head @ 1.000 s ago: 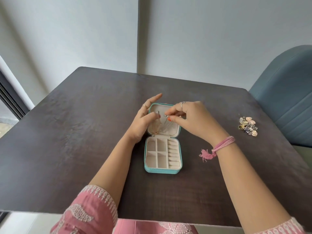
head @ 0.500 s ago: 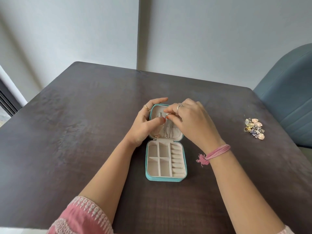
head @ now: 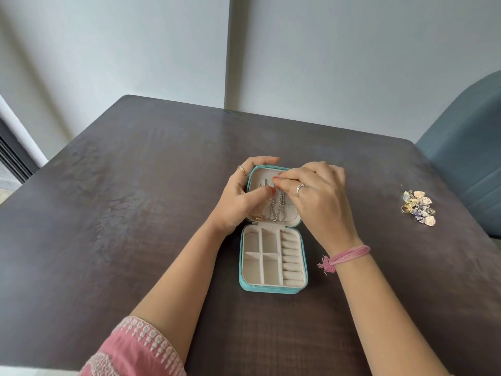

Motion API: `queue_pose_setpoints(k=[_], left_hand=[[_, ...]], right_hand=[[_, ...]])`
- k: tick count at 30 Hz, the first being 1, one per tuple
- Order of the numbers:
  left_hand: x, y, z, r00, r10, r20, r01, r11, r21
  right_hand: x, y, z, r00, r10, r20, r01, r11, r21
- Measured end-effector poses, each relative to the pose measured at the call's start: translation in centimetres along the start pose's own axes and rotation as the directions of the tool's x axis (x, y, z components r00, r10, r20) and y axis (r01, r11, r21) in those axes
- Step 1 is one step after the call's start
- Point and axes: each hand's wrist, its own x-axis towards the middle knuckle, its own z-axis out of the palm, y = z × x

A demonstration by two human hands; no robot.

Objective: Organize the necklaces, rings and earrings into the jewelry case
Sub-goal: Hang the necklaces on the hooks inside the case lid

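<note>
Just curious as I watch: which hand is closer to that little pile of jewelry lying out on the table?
Right. The right hand works at the case lid, on the pile's side; the left hand grips the lid's far side.

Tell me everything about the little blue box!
The small teal zip-up jewelry case lies open on the dark wooden table. Its cream, velvety base has empty square compartments and ring rolls. The lid holds a hanging silver ball-chain necklace. The left hand steadies the lid; the right hand pinches the chain's top.
</note>
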Motion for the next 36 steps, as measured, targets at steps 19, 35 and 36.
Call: queue_pose_setpoints(k=[19, 35, 36], left_hand=[[0.3, -0.1, 0.5, 0.996, 0.05, -0.077, -0.047, 0.998, 0.038], [0.5, -0.2, 0.3, 0.996, 0.046, -0.076, -0.042, 0.998, 0.054], [0.5, -0.3, 0.3, 0.996, 0.044, -0.079, -0.039, 0.998, 0.058]], right_hand=[[1.4, 0.5, -0.1, 0.88, 0.447, 0.16, -0.462, 0.729, 0.505], [0.3, 0.6, 0.7, 0.679, 0.582, 0.448, -0.624, 0.135, 0.77], [0.2, 0.5, 0.7, 0.682, 0.579, 0.447, -0.619, 0.132, 0.774]])
